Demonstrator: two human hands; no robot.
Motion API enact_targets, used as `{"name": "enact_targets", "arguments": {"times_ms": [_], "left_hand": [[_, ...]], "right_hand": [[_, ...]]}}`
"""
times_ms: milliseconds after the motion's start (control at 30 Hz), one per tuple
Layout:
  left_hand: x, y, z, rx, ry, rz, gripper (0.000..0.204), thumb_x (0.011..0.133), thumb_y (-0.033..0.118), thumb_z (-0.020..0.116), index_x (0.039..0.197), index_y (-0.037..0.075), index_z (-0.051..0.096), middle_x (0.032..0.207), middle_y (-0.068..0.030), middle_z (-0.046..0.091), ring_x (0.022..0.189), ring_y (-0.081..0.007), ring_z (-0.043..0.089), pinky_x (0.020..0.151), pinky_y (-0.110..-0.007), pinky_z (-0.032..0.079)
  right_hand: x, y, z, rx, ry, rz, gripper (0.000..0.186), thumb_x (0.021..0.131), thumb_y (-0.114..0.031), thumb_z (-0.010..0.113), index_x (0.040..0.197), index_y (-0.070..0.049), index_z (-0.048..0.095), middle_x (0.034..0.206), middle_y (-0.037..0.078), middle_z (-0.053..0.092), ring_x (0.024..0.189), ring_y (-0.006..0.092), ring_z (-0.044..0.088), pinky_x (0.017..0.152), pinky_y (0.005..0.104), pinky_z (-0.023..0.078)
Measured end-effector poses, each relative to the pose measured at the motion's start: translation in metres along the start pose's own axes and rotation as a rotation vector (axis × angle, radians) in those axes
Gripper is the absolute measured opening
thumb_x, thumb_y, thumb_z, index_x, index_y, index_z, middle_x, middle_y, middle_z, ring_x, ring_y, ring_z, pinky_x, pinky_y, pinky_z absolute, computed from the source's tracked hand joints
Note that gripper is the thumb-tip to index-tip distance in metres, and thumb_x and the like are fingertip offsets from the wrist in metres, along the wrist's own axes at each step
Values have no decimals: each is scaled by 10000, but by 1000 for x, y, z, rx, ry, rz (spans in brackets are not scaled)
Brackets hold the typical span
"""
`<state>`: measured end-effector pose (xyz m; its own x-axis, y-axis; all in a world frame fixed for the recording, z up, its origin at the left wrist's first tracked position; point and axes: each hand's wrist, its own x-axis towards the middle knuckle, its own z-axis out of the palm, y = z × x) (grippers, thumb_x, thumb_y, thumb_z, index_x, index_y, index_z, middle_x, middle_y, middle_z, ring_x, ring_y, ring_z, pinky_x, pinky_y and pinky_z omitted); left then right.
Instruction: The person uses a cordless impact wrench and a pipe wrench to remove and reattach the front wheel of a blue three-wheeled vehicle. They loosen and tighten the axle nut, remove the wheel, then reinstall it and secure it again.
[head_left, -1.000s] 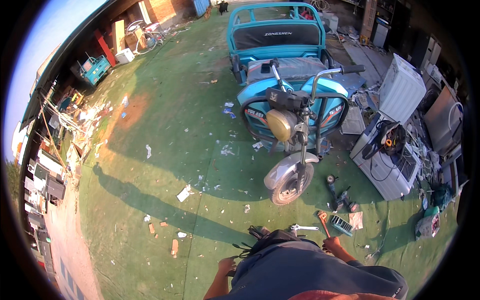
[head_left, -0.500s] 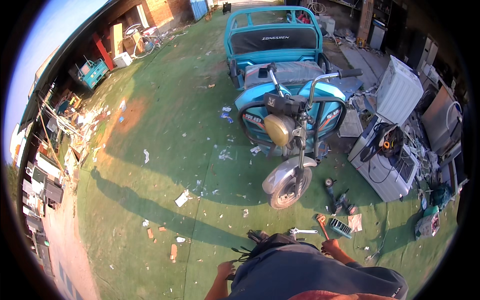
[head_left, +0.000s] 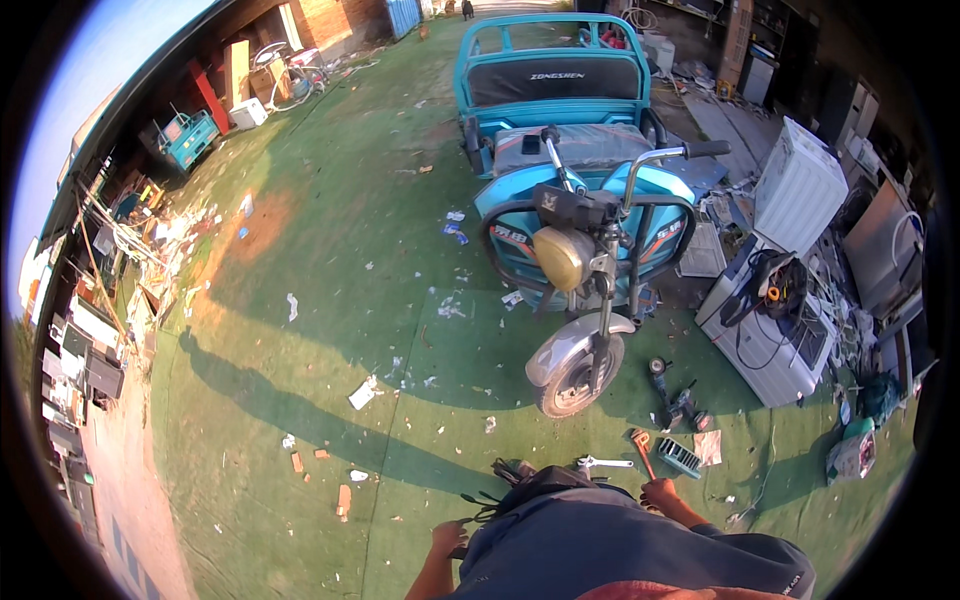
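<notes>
My right hand point(head_left: 657, 493) is closed around the handle of an orange pipe wrench point(head_left: 645, 457), its jaw pointing forward. Low at my left side, my left hand point(head_left: 447, 539) is curled. Something dark shows at its fingers, too small to make out. A silver adjustable wrench point(head_left: 606, 462) lies on the green ground covering just ahead of my body. To the right of the pipe wrench are a green tool case with a row of bits or sockets point(head_left: 681, 459) and a brown piece of paper or card point(head_left: 708, 448). Dark power tools point(head_left: 682, 406) lie beyond these.
A turquoise cargo tricycle point(head_left: 585, 260) stands ahead, its front wheel point(head_left: 580, 378) toward me. On the right, a tipped white appliance point(head_left: 765, 330) with cables and another white appliance point(head_left: 800, 190) sit among scrap. Litter point(head_left: 363, 392) dots the green covering at left.
The view has shifted slightly. Both hands keep nearly the same pose, and the pipe wrench stays in my right hand.
</notes>
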<state>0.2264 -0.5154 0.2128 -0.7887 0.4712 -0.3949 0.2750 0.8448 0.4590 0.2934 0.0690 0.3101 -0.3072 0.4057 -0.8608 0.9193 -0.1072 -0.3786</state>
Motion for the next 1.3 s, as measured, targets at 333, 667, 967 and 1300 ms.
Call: {"name": "enact_targets", "arguments": {"times_ms": [333, 667, 967, 1300], "left_hand": [[-3, -3, -1, 66, -38, -7, 245, 751, 401, 706, 717, 166, 648, 729, -41, 619, 726, -268, 652, 569, -435, 500], [-9, 8, -11, 29, 48, -5, 238, 721, 382, 696, 660, 166, 615, 687, -29, 593, 707, -267, 641, 560, -426, 491], [-12, 1, -3, -20, 106, 87, 231, 737, 348, 681, 649, 157, 584, 676, -27, 567, 685, -268, 619, 554, -429, 470], [-15, 7, -10, -186, 29, -77, 246, 746, 367, 700, 730, 141, 605, 702, -37, 594, 706, -284, 634, 567, -433, 486]], "right_hand": [[-5, -11, 4, -48, 9, -42, 188, 940, -125, 587, 972, 39, 675, 771, 147, 695, 560, 275, 688, 433, 387, 511], [-9, -21, 5, -46, -20, -25, 168, 930, -100, 585, 953, 39, 675, 767, 152, 693, 558, 283, 687, 415, 403, 512], [-4, -10, 6, -31, 3, -27, 176, 923, -122, 604, 943, 38, 677, 745, 135, 683, 555, 257, 677, 430, 378, 508], [-4, -1, 8, -32, -23, 16, 176, 921, -134, 596, 965, 19, 669, 729, 115, 677, 543, 242, 662, 426, 355, 492]]}}
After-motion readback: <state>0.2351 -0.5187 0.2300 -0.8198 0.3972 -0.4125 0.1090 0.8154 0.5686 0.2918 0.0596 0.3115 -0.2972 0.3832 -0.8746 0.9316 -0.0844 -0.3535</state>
